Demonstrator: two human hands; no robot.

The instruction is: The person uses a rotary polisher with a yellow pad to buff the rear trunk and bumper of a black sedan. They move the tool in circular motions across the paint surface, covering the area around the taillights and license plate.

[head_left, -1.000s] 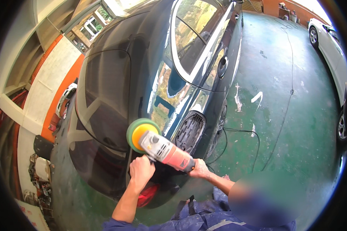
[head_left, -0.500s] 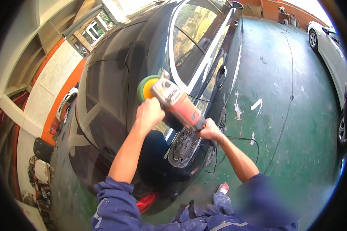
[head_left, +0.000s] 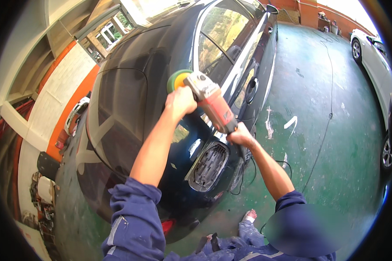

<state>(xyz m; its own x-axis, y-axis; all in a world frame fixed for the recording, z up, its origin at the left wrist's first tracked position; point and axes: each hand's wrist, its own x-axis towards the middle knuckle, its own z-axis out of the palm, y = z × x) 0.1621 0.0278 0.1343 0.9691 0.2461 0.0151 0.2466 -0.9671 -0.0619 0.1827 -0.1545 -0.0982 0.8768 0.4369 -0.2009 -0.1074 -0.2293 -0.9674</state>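
Note:
A red and silver rotary polisher (head_left: 217,108) is held over the rear side of a dark car (head_left: 163,135). My left hand (head_left: 181,102) is closed at its front, next to the head; what exactly the fingers wrap is hidden. My right hand (head_left: 241,134) grips the black rear end of the body. The round green and yellow polishing pad (head_left: 177,81) is tilted at the body panel beside the rear side window (head_left: 217,30). Whether its face touches the paint is hidden. A black cord (head_left: 253,172) hangs below my right hand.
A white car (head_left: 372,65) stands at the right. A long cable (head_left: 331,87) runs across the green floor (head_left: 309,143). Car parts and clutter (head_left: 45,191) lie along the left wall. A red tail light (head_left: 168,226) shows near my left sleeve.
Both my hands have carried the polisher a little farther away and to the right across the panel, toward the rear side window. My grip looks the same.

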